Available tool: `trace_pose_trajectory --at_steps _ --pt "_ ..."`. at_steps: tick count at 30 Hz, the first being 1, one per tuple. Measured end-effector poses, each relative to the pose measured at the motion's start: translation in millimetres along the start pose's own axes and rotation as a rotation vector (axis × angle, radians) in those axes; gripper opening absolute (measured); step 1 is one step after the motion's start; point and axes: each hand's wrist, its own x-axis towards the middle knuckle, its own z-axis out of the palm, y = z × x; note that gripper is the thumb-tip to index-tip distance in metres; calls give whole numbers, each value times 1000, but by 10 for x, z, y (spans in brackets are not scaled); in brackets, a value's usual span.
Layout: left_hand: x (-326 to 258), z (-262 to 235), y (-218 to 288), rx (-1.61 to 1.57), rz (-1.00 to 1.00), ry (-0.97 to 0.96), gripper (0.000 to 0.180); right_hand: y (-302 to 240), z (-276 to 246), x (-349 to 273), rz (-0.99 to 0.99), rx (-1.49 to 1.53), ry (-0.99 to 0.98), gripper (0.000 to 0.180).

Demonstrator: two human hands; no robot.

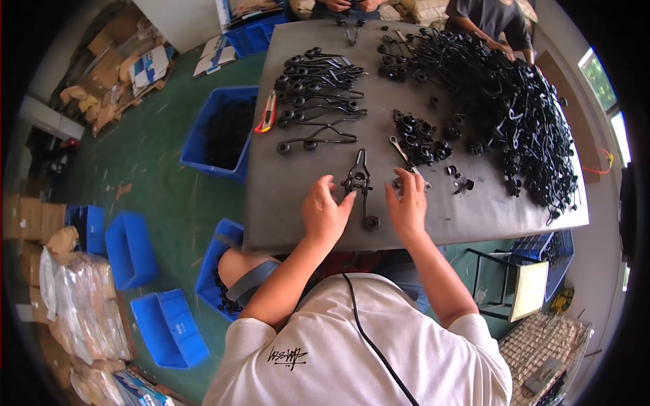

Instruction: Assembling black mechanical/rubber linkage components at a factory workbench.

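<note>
My left hand (326,211) is beside a black bent-rod part (358,177) on the grey table, its thumb and fingers apart. The thumb tip is close to the part; whether it touches, I cannot tell. The part has a narrow loop at its far end and a round black end (371,222) toward me. To its right, my right hand (408,206) hovers with fingers parted and nothing visible in them. Just beyond those fingers lies a steel wrench (401,152), its near end close to small metal pieces. Small black clips (421,139) are heaped past the wrench.
Similar black rod parts (318,101) lie in a row at left, beside a red utility knife (269,111). A large tangled black pile (514,115) covers the table's right side. Two people are at the far edge. Blue crates (193,152) stand on the green floor.
</note>
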Motion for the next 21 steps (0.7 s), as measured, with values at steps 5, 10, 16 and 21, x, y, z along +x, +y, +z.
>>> trace_pose_trajectory --at_steps 5,10,16,21 --pt "43 172 -28 -29 14 -37 40 400 -122 152 -235 -361 -114 21" --pt "49 85 -35 -122 -5 -23 36 248 -405 306 -279 -199 -413 12" --pt "1 12 -52 -302 -229 -118 37 281 -219 200 -351 -149 -455 21" --pt "-11 -102 -36 -571 -443 -166 33 264 -297 -63 -329 -187 -307 23"
